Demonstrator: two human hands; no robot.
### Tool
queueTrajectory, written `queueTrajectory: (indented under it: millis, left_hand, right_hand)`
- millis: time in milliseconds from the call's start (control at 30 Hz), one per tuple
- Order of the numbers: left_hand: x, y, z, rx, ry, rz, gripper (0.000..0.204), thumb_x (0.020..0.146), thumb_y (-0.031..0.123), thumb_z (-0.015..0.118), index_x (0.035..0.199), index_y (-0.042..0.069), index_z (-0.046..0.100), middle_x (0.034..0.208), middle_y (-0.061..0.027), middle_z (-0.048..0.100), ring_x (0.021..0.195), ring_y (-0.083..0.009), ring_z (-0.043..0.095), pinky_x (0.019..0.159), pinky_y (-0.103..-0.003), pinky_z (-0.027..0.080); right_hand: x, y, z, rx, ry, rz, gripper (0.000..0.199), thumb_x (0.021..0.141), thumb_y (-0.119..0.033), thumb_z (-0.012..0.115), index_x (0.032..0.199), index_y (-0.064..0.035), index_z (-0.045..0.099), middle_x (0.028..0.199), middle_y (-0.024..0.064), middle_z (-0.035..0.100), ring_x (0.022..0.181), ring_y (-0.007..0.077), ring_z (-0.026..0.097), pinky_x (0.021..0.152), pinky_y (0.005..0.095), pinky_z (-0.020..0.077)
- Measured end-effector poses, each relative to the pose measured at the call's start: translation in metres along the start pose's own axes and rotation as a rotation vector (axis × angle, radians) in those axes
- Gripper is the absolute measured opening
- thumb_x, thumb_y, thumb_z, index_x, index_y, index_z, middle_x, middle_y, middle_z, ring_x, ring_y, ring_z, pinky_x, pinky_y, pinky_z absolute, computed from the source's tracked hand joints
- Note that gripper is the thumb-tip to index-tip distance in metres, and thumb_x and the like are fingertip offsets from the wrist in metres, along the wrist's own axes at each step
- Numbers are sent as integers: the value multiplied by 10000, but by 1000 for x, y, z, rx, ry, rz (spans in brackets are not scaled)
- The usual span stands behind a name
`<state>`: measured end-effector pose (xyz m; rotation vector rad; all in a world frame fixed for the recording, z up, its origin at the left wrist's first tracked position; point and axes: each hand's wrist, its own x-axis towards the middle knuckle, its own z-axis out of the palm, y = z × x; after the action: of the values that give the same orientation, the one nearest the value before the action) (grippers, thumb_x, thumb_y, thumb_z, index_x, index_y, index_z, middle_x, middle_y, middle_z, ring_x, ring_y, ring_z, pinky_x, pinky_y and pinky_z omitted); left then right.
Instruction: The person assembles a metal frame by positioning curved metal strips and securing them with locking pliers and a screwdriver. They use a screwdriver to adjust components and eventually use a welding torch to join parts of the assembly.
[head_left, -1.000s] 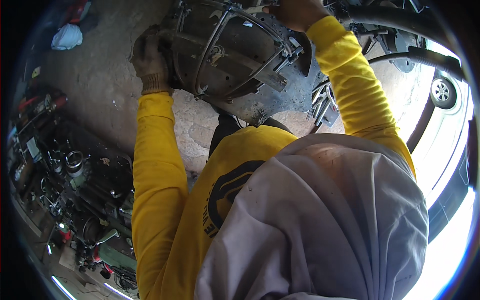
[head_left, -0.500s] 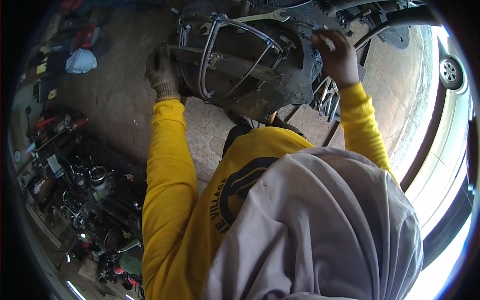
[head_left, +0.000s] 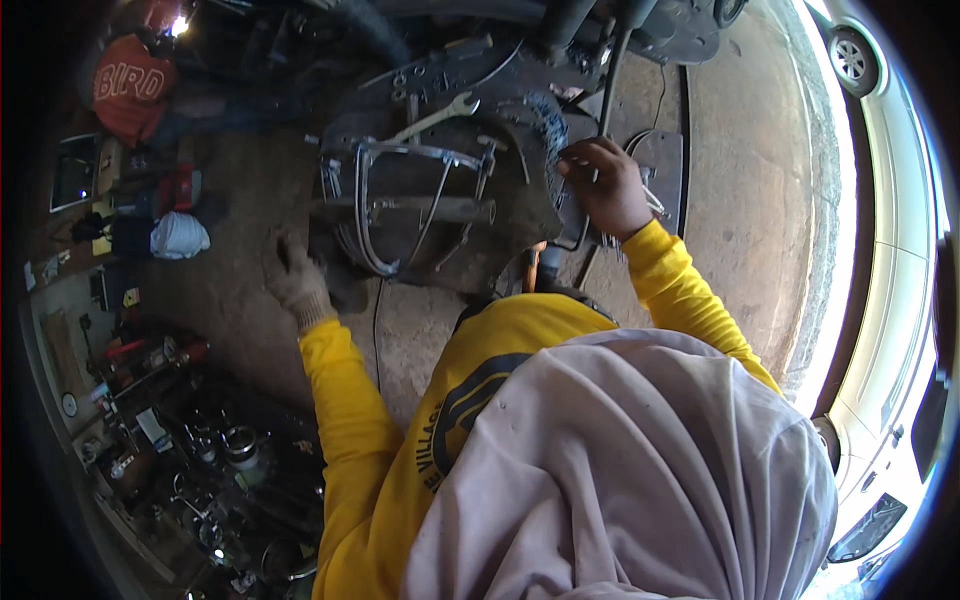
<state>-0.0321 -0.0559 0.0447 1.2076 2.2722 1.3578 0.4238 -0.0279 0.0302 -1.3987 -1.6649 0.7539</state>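
On a dark, soot-stained metal work table [head_left: 520, 215] lies a frame of bent metal rods [head_left: 362, 215], with a metal pipe [head_left: 430, 210] running across it. An open-ended wrench [head_left: 435, 116] rests on the table beyond the frame. My left hand [head_left: 296, 277], in a brownish knit glove, hangs off the table's left side with its fingers loosely apart and nothing visible in them. Bare and half curled, my right hand [head_left: 607, 188] is over the table's right edge. A gap shows between its thumb and fingers, with no object visible there.
Nuts and small metal parts [head_left: 400, 82] lie at the table's far side. A person in a red top [head_left: 132, 88] is at far left. Engine parts and tools [head_left: 235, 450] crowd the lower left. A light-coloured car [head_left: 885, 290] stands outside at right.
My left hand has come away from the frame's left side, moving left and nearer to me. The view has shifted, bringing the person in red into sight. My right hand stays by the table's right edge.
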Motion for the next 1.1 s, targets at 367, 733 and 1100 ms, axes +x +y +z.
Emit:
queueTrajectory:
  millis: [367,733,1100]
  left_hand:
    - [-50,-10,-38,-237,-17,-58,367,1013,183,613,1281,-68,613,1185,-169,699,986,-232,690,876,-345,561]
    - [-107,-95,-65,345,-171,0,326,992,272,592,1123,-1,712,1157,-164,731,1059,-290,704,934,-408,541]
    - [-177,-163,-88,687,-339,110,287,971,339,618,1113,121,741,1094,-141,752,1019,-385,713,893,-477,563]
  right_hand:
    - [68,18,-47,169,653,-141,188,975,-181,719,1024,1,717,883,110,688,819,190,669,741,318,523]
    - [277,129,-207,-579,652,37,393,958,-315,642,1211,-17,681,1064,212,740,998,393,719,871,486,563]
    - [371,185,-213,-805,195,264,460,922,-428,685,1183,-50,703,1014,132,728,943,313,714,814,431,561]
